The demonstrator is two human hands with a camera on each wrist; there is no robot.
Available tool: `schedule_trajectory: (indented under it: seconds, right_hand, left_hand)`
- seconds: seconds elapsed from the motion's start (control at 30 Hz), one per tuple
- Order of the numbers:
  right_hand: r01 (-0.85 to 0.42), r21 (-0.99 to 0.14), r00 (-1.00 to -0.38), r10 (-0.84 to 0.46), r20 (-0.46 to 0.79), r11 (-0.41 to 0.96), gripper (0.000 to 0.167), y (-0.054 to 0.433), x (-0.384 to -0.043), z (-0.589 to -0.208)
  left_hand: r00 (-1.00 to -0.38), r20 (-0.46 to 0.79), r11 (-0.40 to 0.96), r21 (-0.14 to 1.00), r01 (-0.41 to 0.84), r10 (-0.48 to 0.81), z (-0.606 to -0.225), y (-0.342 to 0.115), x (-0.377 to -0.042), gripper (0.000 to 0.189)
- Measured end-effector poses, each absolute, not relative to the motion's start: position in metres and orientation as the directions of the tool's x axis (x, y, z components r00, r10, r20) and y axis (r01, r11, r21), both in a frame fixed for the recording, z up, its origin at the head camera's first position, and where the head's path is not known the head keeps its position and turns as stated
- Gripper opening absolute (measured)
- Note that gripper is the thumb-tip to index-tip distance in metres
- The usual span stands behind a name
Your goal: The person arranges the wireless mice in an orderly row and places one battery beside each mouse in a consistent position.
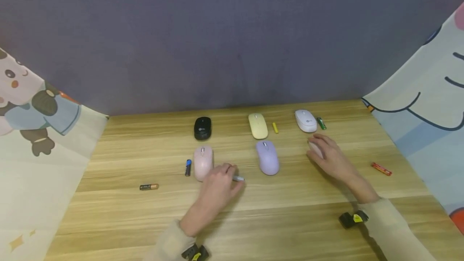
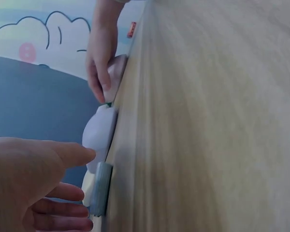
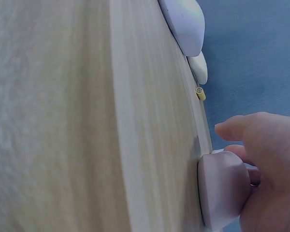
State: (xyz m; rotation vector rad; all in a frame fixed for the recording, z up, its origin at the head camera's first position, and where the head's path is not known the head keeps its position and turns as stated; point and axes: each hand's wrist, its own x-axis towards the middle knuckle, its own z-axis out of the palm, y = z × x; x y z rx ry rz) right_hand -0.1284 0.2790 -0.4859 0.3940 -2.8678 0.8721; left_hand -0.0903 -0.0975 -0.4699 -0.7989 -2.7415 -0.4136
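While the left hand (image 1: 220,188) lies low over the wooden tabletop (image 1: 272,228), its thumb and fingers stand apart on either side of a grey-blue cylindrical battery (image 2: 101,188), with no grip on it that the left wrist view shows. Judging by that pose, a pick-up is in hand: closing thumb and index across the barrel, near its middle, should serve best, since a smooth cylinder pinched off-centre is apt to roll or pivot. A black-and-copper battery (image 1: 149,187) lies well apart to the left. The pink mouse (image 1: 204,159) sits just beside the hand; whether they touch, I cannot tell, so a straight lift is safer than a sideways drag. A low sweep to the right could bump the lavender mouse (image 1: 268,159), which sits between the two hands.

Farther out, the right hand (image 1: 331,160) is loosely spread about a pale pinkish mouse (image 3: 222,188), thumb clear of it and relaxed fingers at its far side; how firmly they bear on it cannot be told. Light, even contact at the flanks would suit that rounded shell. Beyond it, the white mouse (image 1: 306,121) and the green battery (image 1: 321,123) leave little room for pushing forward.
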Motion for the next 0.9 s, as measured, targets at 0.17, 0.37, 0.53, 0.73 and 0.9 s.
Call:
schedule_trajectory:
  seconds: [0.17, 0.37, 0.53, 0.73, 0.9]
  right_hand:
    - [-0.274, -0.531, -0.961, -0.213, 0.174, 0.802, 0.049, 0.278, -0.128, -0.484]
    - [-0.273, -0.532, -0.962, -0.214, 0.17, 0.802, 0.049, 0.279, -0.128, -0.485]
    - [-0.284, -0.535, -0.958, -0.219, 0.184, 0.796, 0.048, 0.279, -0.128, -0.486]
    - [-0.285, -0.537, -0.958, -0.219, 0.184, 0.794, 0.048, 0.279, -0.128, -0.486]
    - [-0.285, -0.538, -0.958, -0.221, 0.182, 0.793, 0.048, 0.28, -0.128, -0.486]
  left_hand:
    - [-0.825, 0.334, 0.836, 0.158, 0.526, 0.456, -0.474, -0.091, -0.089, 0.043]
    - [-0.832, 0.341, 0.864, 0.098, 0.494, 0.437, -0.478, -0.086, -0.089, 0.049]
    - [-0.841, 0.31, 0.857, 0.131, 0.499, 0.442, -0.48, -0.084, -0.091, 0.045]
    - [-0.87, 0.235, 0.849, 0.216, 0.482, 0.434, -0.479, -0.085, -0.095, 0.037]
    - [-0.894, 0.153, 0.827, 0.339, 0.448, 0.421, -0.473, -0.086, -0.096, 0.032]
